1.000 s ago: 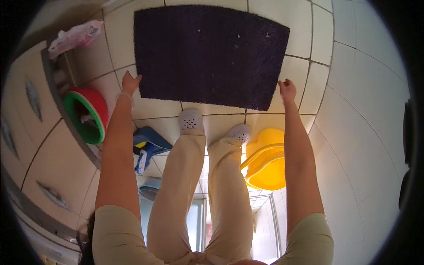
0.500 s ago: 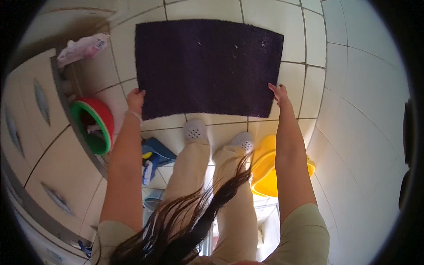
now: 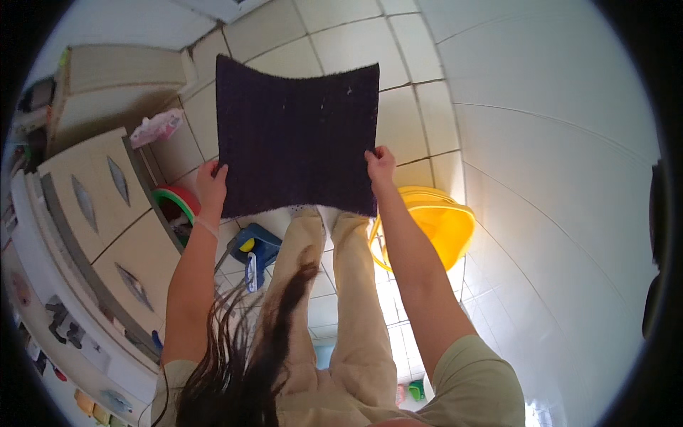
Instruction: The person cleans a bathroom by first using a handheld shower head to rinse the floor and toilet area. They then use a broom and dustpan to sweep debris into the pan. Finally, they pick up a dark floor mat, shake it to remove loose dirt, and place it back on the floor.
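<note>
A person stretches a dark purple mat (image 3: 295,142) between two hands above a tiled floor (image 3: 267,32), its far edge bowing inward between raised corners and its near edge arching over the pale shoes. The left hand (image 3: 211,183) grips the left edge below its middle, thumb on the upper face; the right hand (image 3: 381,165) clasps the right edge at a similar height. Pale flecks dot the far right part of the pile. The widest stretch of tile opens beyond the far edge and off the right side, reaching to a white wall (image 3: 526,142). Room is tighter nearer the person: a yellow tub (image 3: 455,231) sits just beside the right forearm, while a red and green basin (image 3: 188,199) lies close behind the left wrist, against a drawer cabinet (image 3: 107,224). A blue dustpan (image 3: 265,238) rests near the left leg; a pink package (image 3: 156,128) lies farther left, apart from the mat.
</note>
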{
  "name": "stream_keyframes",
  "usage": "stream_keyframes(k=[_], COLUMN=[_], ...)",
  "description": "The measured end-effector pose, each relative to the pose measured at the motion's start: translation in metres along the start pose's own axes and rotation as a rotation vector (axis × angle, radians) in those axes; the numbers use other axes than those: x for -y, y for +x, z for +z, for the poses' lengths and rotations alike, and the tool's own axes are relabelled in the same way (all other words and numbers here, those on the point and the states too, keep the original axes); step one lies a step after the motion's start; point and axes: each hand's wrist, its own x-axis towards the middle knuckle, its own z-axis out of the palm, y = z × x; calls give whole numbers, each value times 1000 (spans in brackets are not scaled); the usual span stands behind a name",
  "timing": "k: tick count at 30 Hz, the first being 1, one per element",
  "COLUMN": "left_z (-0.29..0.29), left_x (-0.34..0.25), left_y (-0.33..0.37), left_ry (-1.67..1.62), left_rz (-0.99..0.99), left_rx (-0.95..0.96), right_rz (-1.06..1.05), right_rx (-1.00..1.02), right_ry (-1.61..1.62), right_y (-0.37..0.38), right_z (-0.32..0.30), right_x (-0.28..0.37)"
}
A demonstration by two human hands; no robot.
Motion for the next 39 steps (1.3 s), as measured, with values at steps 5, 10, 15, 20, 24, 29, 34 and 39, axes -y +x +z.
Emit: stream_keyframes(k=[5,10,15,20,24,29,34,39], left_z=[-92,-125,-127,-100,-55,-15,60,92], left_x=[-83,-145,-214,-284,-350,-354,-362,-407], left_y=[-53,-113,-179,-261,-392,-522,-703,-804], left_ry=[-55,-286,-365,-213,-172,-86,53,108], left_rz=[107,104,171,477,725,884,923,1138], left_rx=[79,273,557,724,928,1159,1500,1679], right_rz=[54,91,278,469,633,734,966,1165], right_rx=[-77,-331,-609,-886,-1081,-1341,-1424,-1531], right_ry=[16,-3,173,295,385,331,322,373], right_y=[-103,-233,-373,-517,-626,-767,-876,-916], right_z=[-151,-309,-405,-448,-497,-503,-541,-547], right_x=[66,59,18,-26,-109,-161,-246,-266])
